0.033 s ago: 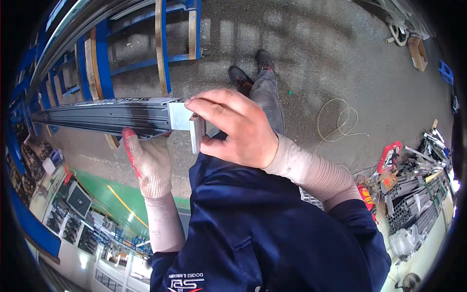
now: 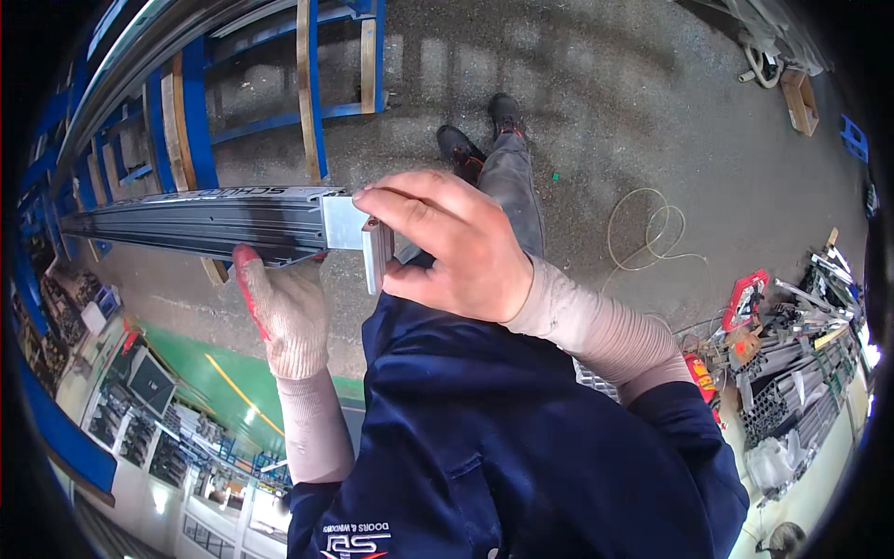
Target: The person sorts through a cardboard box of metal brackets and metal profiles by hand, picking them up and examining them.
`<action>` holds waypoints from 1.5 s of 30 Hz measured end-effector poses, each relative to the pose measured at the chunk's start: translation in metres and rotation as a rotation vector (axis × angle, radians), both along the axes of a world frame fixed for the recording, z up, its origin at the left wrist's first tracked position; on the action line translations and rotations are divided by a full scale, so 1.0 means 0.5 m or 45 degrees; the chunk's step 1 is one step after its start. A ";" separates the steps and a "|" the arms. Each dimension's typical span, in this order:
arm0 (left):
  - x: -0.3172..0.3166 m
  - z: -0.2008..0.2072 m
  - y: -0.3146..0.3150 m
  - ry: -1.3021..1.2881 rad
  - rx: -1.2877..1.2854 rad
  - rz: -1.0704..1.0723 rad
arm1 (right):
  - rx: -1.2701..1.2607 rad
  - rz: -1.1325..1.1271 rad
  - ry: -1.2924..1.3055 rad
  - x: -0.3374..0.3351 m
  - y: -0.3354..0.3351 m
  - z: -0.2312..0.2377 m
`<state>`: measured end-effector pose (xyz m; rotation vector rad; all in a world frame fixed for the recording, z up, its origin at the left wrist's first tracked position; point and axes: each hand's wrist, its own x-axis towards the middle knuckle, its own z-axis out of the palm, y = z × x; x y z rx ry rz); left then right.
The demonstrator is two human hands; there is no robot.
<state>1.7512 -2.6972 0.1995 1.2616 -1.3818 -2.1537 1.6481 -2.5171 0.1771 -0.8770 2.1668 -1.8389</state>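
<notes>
A long dark aluminium profile (image 2: 205, 224) with grooves along its side runs from the far left to the middle of the view. My left hand (image 2: 291, 303), in a white knit glove with red-coated fingers, grips its near edge; the thumb lies against the side and the other fingers are hidden beneath. Out of the profile's right end sticks a silver metal corner bracket (image 2: 345, 224) with an upright plate at its outer end. My bare right hand (image 2: 461, 244) holds that bracket, index finger along the top and thumb at the plate's lower part.
Blue racks with wood-faced bars (image 2: 310, 93) stand at the upper left, and other long profiles lie across them. A thin pale hose (image 2: 647, 228) coils on the concrete floor. At the right lie heaped profile offcuts (image 2: 792, 391), a red tool (image 2: 745, 300) and a cardboard box (image 2: 799, 102).
</notes>
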 end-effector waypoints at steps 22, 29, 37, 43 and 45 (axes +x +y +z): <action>0.002 -0.002 -0.001 0.032 0.003 -0.015 | 0.011 0.061 0.009 -0.008 -0.001 0.001; 0.006 -0.005 -0.004 0.001 -0.028 -0.047 | 0.032 0.070 0.001 -0.011 0.000 0.006; 0.005 -0.006 -0.002 -0.004 -0.036 -0.031 | 0.027 0.085 0.003 -0.012 -0.002 0.007; 0.010 -0.009 -0.007 -0.019 -0.034 -0.052 | 0.034 0.114 -0.045 -0.009 -0.002 0.006; 0.012 -0.012 -0.009 -0.006 -0.020 -0.039 | 0.039 0.117 0.006 -0.012 -0.006 0.005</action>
